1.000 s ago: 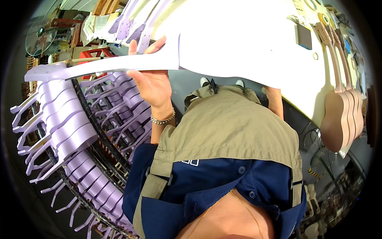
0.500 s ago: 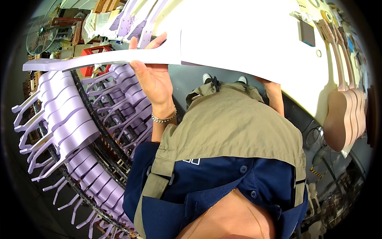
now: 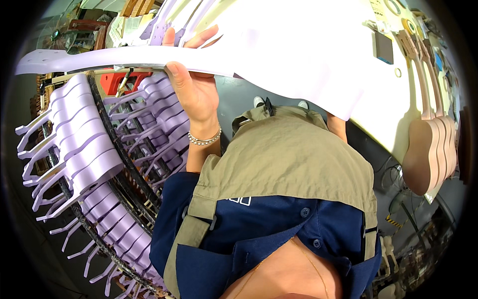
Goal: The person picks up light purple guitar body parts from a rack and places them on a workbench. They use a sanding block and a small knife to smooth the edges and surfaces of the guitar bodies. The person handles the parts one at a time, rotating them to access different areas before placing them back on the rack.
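Observation:
A pale lavender ukulele [image 3: 294, 70] is held up in front of me, its neck pointing left and its body to the right. Bright light washes out much of its surface. My left hand [image 3: 196, 94] grips the neck near the body, thumb on the near side and fingertips showing past the far side. A beaded bracelet is on that wrist. At the body's lower right edge, part of my right hand and wrist [image 3: 337, 127] shows. Its fingers are hidden by the ukulele, so their grip cannot be seen.
To my left, lavender ukuleles [image 3: 82, 124] fill a black-barred rack [image 3: 107, 127]. Beyond the held one is a brightly lit pale table [image 3: 383, 109] with a dark block [image 3: 383, 47] and tape rolls [image 3: 409, 26]. Several brownish ukuleles [image 3: 420, 154] lean at its right edge.
The ukulele has risen slightly and shifted left at its neck end, and its body has turned to show more of its broad face. My left hand has kept its grip.

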{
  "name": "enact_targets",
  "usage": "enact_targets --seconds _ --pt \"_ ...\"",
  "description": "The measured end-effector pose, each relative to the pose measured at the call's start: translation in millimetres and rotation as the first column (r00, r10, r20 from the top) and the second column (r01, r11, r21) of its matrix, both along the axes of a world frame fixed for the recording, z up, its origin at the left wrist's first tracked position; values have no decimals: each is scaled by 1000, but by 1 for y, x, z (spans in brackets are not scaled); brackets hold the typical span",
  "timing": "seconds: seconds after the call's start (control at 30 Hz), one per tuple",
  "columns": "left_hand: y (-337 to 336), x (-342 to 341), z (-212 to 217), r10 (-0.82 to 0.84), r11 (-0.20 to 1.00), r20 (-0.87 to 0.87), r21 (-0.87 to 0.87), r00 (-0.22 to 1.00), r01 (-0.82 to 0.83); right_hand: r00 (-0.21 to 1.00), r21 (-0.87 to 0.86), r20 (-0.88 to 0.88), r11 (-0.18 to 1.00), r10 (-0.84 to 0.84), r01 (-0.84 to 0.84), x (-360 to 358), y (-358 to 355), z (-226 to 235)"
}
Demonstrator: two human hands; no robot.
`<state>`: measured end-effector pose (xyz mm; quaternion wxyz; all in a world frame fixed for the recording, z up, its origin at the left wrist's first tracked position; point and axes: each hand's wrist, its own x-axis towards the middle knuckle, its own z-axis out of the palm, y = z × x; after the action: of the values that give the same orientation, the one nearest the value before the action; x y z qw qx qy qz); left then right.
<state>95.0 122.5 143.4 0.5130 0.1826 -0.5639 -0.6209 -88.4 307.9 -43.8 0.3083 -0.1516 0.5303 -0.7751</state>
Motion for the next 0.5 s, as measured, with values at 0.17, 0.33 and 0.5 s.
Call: enact_targets --seconds 0.17,0.33,0.5 --pt "6 -14 11 -10 1000 3 13 1000 10 1000 1 -15 1000 -8 8 2 2 3" --pt "9 -28 16 42 999 53 -31 998 -40 996 32 -89 999 0 3 6 9 -13" --pt "-10 -52 6 39 996 38 -87 999 -35 702 393 -689 907 182 151 -22 47 5"
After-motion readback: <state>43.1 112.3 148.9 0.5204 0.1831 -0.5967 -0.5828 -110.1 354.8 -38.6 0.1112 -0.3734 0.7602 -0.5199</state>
